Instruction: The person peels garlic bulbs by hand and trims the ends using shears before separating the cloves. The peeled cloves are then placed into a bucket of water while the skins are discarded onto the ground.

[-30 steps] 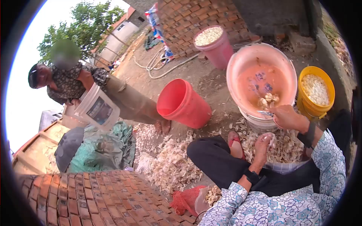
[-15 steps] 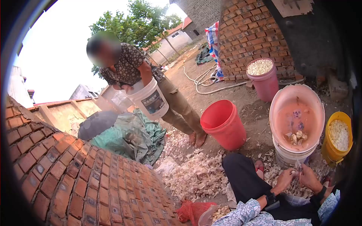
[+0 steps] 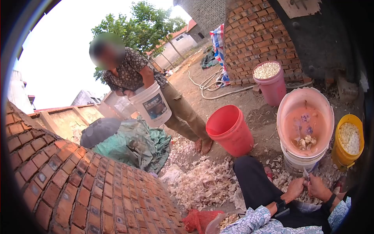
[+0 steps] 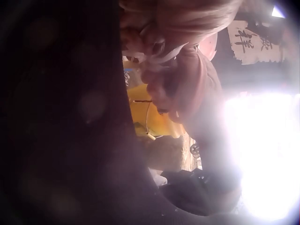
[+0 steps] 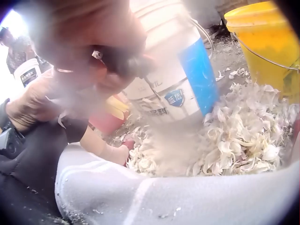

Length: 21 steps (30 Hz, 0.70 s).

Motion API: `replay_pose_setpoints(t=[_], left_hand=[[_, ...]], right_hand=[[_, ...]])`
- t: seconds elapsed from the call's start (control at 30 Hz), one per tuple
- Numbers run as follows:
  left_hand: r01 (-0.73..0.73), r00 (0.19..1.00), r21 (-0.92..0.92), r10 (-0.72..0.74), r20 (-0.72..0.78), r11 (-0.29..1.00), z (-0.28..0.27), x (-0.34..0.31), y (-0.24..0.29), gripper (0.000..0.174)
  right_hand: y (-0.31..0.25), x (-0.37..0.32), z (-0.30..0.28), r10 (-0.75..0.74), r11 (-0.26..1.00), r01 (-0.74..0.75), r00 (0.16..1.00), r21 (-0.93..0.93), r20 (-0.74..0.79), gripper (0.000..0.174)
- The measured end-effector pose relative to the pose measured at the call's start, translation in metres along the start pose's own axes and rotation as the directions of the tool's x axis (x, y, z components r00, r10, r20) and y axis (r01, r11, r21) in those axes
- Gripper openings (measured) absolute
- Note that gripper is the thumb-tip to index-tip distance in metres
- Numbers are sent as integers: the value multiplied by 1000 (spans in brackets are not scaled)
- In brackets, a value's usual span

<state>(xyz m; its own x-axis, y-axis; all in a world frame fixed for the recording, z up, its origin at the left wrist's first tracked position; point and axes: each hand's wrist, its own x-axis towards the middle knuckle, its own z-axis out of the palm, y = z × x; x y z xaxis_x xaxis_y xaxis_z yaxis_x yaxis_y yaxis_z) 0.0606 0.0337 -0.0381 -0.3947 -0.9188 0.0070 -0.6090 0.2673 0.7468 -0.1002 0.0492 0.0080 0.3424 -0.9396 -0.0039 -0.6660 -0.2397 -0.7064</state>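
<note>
Both hands meet low at the right of the head view. My left hand (image 3: pixel 294 189) is curled round a small piece of garlic, mostly hidden by fingers; pale peel (image 4: pixel 168 57) sticks out between the hands in the left wrist view. My right hand (image 3: pixel 319 188) grips a small knife (image 3: pixel 306 174), its narrow blade pointing up and away from me. In the right wrist view the right hand (image 5: pixel 89 35) is large and blurred, with the left hand (image 5: pixel 38 100) beside it. Beyond them, a pink basin (image 3: pixel 287 134) holding several garlic pieces (image 3: pixel 306 142) rests on a white bucket (image 3: pixel 300 163).
A yellow bucket (image 3: pixel 339 159) and a pink bucket (image 3: pixel 274 91) hold pale cloves. A red bucket (image 3: pixel 233 136) stands left of the basin. Peelings (image 3: pixel 206 181) cover the ground. Another person (image 3: pixel 136 70) holds a white bucket (image 3: pixel 151 105). A brick wall (image 3: pixel 93 187) fills the lower left.
My right hand has come down from the basin's edge with the knife and met my left hand. The head view has swung left, then stayed nearly still over the last half second.
</note>
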Motion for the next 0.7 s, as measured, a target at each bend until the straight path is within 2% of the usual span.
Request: replay_pose_setpoints(t=[0.07,0.13,0.37,0.43,0.47,0.5,0.53,0.57,0.63,0.67,0.7], left_hand=[[17,1000,-1,-17,-10,1000,-1,0,2,19],[36,999,-3,-36,-19,999,1,0,-1,20],[109,993,43,-107,-59,993,9,4,-14,21],[123,991,53,-120,-62,991,3,4,-7,21],[107,993,-95,-110,-31,990,0,4,-4,21],[93,995,-242,-96,-1,966,-2,3,-1,21],[94,995,-242,-97,0,966,-1,3,-3,21],[79,997,-254,-80,4,964,0,4,-5,21],[64,998,-269,-63,10,961,6,6,-12,22],[46,999,-201,-48,-5,979,9,7,-15,22],[28,999,-132,-31,-18,991,5,6,-10,21]], right_hand=[[-2,0,-1,-3,1000,3,1000,6,27,29],[-1,0,2,-110,994,109,993,-23,-40,27],[-11,0,1,-78,996,80,994,32,-74,23],[1,2,10,-39,998,36,997,-45,-71,24],[9,4,14,-38,998,35,997,-44,-71,24],[14,6,16,-84,987,99,989,127,-121,24],[18,7,18,-120,942,168,977,291,-177,25],[22,7,21,-117,942,165,978,292,-175,25],[18,9,18,-37,839,107,989,533,-142,24],[16,8,13,-35,839,106,989,534,-140,24],[8,6,5,65,760,-29,997,649,-32,21]])
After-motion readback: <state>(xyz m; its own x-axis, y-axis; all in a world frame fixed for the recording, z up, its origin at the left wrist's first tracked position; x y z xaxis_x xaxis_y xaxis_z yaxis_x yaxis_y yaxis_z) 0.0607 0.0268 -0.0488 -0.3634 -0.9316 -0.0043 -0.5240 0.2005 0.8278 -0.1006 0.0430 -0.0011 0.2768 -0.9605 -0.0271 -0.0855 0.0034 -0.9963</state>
